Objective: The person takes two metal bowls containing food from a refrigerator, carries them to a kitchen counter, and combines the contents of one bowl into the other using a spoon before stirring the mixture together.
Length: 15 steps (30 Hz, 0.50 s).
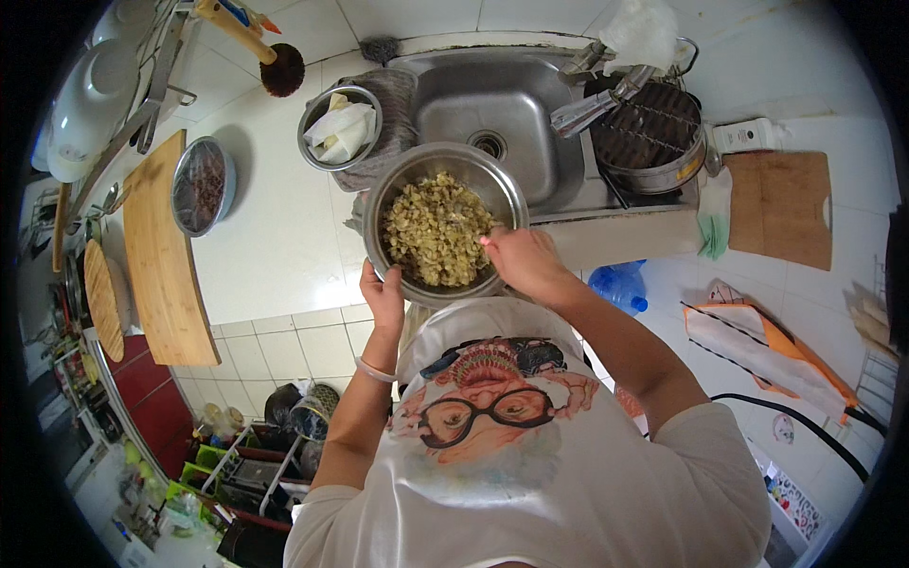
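A wide stainless steel bowl (513,186) stands before me at the counter's front edge, partly over the sink's near left corner. Inside it lies a chopped, yellow-green food mixture (437,231). My left hand (384,292) grips the bowl's near left rim, thumb on top. Over the bowl's right side, my right hand (527,261) is curled with its knuckles up. A small pink tip shows at its fingers; whether this belongs to a utensil or a nail is unclear. The palm is hidden.
Left of the sink (454,106), a smaller steel bowl (307,153) holds white wrappers on a dark cloth (387,92). Farther left are a film-covered bowl (202,186) and a wooden board (160,263). The faucet (589,113) and a round pot (643,174) stand right.
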Tool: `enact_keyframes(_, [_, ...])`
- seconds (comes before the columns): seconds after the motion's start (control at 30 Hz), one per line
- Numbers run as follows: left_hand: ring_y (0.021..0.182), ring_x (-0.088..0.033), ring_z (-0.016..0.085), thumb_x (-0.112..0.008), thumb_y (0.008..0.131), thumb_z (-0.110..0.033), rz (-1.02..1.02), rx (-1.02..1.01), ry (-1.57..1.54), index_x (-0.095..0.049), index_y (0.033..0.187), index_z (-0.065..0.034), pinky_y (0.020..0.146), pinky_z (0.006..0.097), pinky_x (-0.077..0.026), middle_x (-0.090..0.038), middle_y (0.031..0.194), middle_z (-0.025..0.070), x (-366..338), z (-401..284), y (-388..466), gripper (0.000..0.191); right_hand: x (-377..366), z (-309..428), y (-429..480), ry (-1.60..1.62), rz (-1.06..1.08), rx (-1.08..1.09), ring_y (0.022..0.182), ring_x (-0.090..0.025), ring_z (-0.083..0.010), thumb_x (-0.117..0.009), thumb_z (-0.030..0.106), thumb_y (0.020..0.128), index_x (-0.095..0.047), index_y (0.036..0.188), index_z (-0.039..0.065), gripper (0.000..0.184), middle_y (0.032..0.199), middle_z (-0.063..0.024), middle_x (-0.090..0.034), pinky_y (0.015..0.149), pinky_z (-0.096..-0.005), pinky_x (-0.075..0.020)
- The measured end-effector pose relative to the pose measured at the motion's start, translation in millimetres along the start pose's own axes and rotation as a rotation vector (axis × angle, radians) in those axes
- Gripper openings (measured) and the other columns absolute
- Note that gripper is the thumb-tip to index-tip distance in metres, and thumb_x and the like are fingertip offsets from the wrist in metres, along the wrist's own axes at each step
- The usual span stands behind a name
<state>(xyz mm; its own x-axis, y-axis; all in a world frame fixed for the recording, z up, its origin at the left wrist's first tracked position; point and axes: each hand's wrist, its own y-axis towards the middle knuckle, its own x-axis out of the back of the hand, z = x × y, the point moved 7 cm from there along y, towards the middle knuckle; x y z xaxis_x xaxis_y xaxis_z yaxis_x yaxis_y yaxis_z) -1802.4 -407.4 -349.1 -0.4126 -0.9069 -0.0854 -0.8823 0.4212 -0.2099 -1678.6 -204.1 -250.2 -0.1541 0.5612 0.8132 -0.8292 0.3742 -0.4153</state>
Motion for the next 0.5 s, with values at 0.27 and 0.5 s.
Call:
enact_keyframes(0.27, [0.082,-0.056,0.010,-0.051,0.080,0.003,0.016,-0.001,-0.065,-0.056,0.105,0.0005,0.075,0.0244,-0.045,-0.062,0.095,0.0045,2.6,6.6,2.7,0.025,-22.1,-9.3,22.0,-0.099,-0.014,-0.051,0.073,-0.064,-0.0350,-0.051,0.008,0.079,-0.063,0.080,-0.001,0.015,0.077,-0.0207,-0.065,0.068,-0.0443,-0.0496])
enact_keyframes(0.5, [0.083,-0.056,0.010,-0.051,0.079,0.004,0.031,0.052,-0.126,-0.055,0.105,0.0005,0.076,0.0245,-0.045,-0.062,0.095,0.0041,7.5,19.0,4.2,0.027,-23.2,40.1,15.9,-0.035,0.103,0.081,0.080,-0.063,-0.0358,-0.051,0.020,0.086,-0.065,0.083,0.000,0.024,0.081,-0.0213,-0.064,0.071,-0.0451,-0.0481])
